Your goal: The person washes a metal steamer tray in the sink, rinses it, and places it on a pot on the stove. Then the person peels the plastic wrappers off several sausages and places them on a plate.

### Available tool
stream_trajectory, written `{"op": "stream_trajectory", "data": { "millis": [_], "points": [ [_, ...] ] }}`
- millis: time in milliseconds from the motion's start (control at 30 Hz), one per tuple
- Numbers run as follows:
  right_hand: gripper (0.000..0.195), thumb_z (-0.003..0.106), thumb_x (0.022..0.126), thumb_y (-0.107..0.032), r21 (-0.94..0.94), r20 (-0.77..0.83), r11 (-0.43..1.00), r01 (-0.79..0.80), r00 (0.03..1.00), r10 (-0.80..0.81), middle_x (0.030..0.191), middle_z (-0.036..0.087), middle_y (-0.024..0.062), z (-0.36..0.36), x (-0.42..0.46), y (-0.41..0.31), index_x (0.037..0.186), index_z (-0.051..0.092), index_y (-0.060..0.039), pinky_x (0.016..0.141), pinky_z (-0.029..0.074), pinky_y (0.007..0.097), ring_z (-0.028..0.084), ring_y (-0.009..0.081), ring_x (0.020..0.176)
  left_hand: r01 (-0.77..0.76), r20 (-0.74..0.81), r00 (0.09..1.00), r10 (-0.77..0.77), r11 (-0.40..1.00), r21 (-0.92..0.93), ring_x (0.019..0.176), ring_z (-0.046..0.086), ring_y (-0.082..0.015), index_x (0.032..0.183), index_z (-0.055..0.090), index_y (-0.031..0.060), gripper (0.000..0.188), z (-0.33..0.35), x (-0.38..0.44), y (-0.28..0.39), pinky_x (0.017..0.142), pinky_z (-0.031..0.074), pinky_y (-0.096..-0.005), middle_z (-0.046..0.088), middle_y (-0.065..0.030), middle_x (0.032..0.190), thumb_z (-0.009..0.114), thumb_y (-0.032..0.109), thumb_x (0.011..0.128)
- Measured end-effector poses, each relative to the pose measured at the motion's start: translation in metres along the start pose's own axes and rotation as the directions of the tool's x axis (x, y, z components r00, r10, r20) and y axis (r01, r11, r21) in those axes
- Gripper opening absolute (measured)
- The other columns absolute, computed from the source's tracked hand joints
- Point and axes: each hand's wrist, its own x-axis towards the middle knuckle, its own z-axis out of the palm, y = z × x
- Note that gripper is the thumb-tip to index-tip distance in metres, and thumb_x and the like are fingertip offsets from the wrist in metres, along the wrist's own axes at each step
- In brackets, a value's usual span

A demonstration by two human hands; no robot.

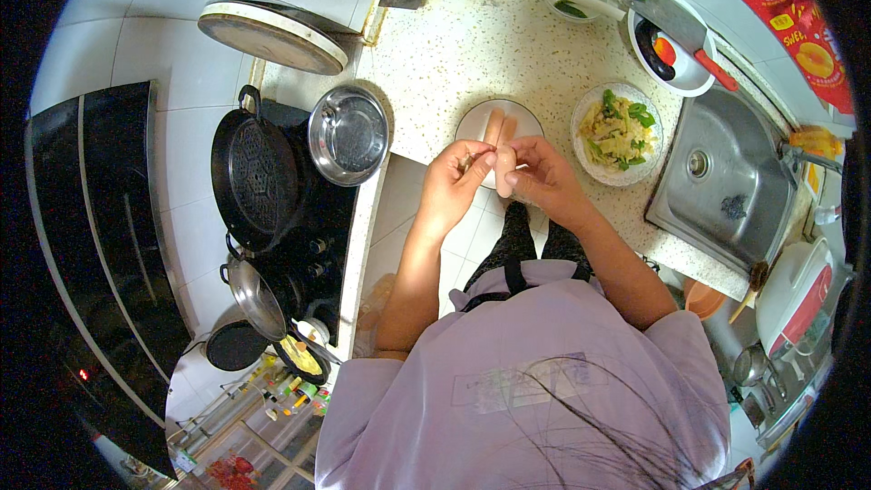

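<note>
A pale pink sausage (505,173) is held upright between my two hands, in front of the counter. My right hand (550,180) grips it from the side with thumb and fingers. The fingertips of my left hand (454,180) pinch at its upper end; whether they hold casing or the sausage itself is too small to tell. Just beyond my hands stands a round white plate (471,121), partly hidden by them. On this plate lie a sausage (495,125) and, beside it, another sausage (509,128).
A plate of chopped leafy greens (616,133) stands to the right, near the steel sink (721,170). Behind it, a cleaver (680,24) rests across a white bowl (687,78). At left are a steel bowl (348,136) and a black wok (255,177) by the stove.
</note>
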Motion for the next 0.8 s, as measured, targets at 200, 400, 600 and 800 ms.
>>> {"op": "stream_trajectory", "data": {
  "millis": [200, 400, 600, 800],
  "points": [
    [0.032, 0.065, 0.092, -0.010, -0.243, -0.033, 0.966, 0.095, 0.994, -0.106, 0.116, 0.063, 0.0068, 0.001, -0.002, -0.008, 0.122, 0.054, -0.0074, 0.093, 0.050, 0.0347, 0.061, 0.0172, 0.107, 0.081, 0.016, 0.997, -0.080, 0.986, -0.147, 0.082, 0.057, -0.0045, 0.098, 0.066, 0.0013, 0.008, 0.002, -0.003, -0.001, 0.074, 0.046, -0.0202, 0.067, 0.0000, 0.090, 0.067, 0.008, 0.094],
    [0.031, 0.063, 0.092, -0.007, -0.347, -0.011, 0.927, 0.146, 0.987, -0.160, 0.116, 0.063, 0.0068, -0.001, -0.004, -0.014, 0.122, 0.059, -0.0058, 0.094, 0.051, 0.0350, 0.062, 0.0185, 0.109, 0.022, 0.042, 0.999, -0.018, 0.996, -0.085, 0.075, 0.052, -0.0032, 0.094, 0.064, 0.0032, 0.002, 0.001, -0.001, -0.001, 0.067, 0.042, -0.0191, 0.062, 0.0033, 0.083, 0.064, 0.005, 0.095],
    [0.038, 0.065, 0.092, -0.007, 0.007, 0.028, 0.999, 0.047, 0.998, -0.047, 0.120, 0.062, 0.0054, -0.004, -0.005, -0.002, 0.129, 0.057, -0.0052, 0.098, 0.049, 0.0336, 0.058, 0.0184, 0.116, 0.134, 0.035, 0.991, -0.129, 0.969, -0.206, 0.061, 0.042, -0.0015, 0.090, 0.061, 0.0052, 0.006, 0.008, 0.002, -0.001, 0.054, 0.033, -0.0186, 0.055, 0.0048, 0.074, 0.059, 0.007, 0.096],
    [0.040, 0.067, 0.092, -0.009, 0.241, 0.015, 0.966, -0.088, 0.996, 0.087, 0.123, 0.061, 0.0069, -0.002, -0.001, 0.005, 0.130, 0.055, -0.0019, 0.100, 0.046, 0.0333, 0.058, 0.0169, 0.116, 0.143, -0.082, 0.983, -0.166, 0.962, -0.235, 0.055, 0.040, -0.0026, 0.090, 0.056, 0.0068, 0.009, 0.015, 0.003, -0.011, 0.049, 0.031, -0.0203, 0.052, 0.0042, 0.069, 0.056, 0.010, 0.098]
  ]
}}
